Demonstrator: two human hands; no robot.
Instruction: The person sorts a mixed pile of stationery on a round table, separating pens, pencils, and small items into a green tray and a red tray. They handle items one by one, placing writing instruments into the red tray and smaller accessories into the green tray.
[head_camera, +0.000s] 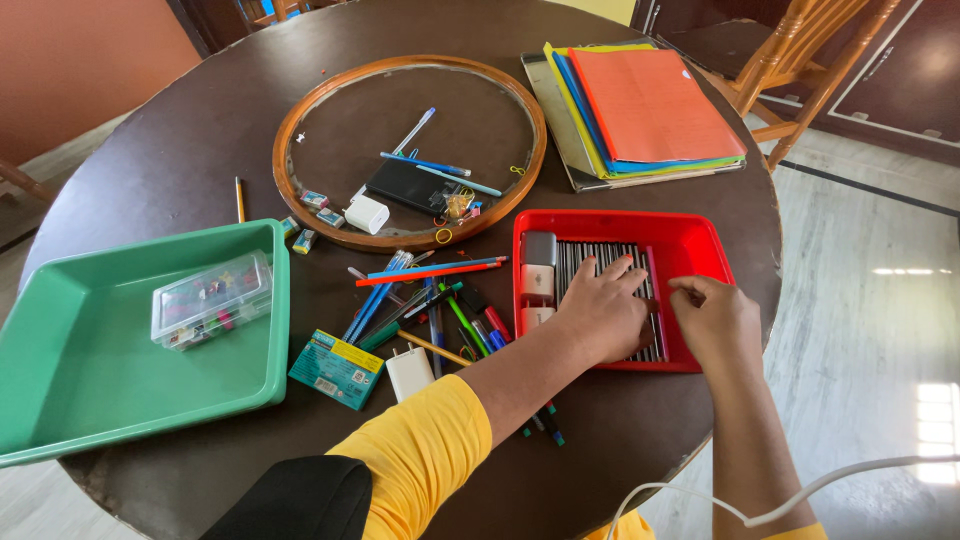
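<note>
Presently both hands, left hand (603, 318) flat and open, right hand (716, 318) curled with grip unclear, arrange dark pencils (600, 262) inside the red tray (690, 240), the next move likely needing careful alignment.

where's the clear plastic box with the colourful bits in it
In the head view, the clear plastic box sits at the left, inside the green tray, near its upper right corner, just left of the scattered pens.
</note>
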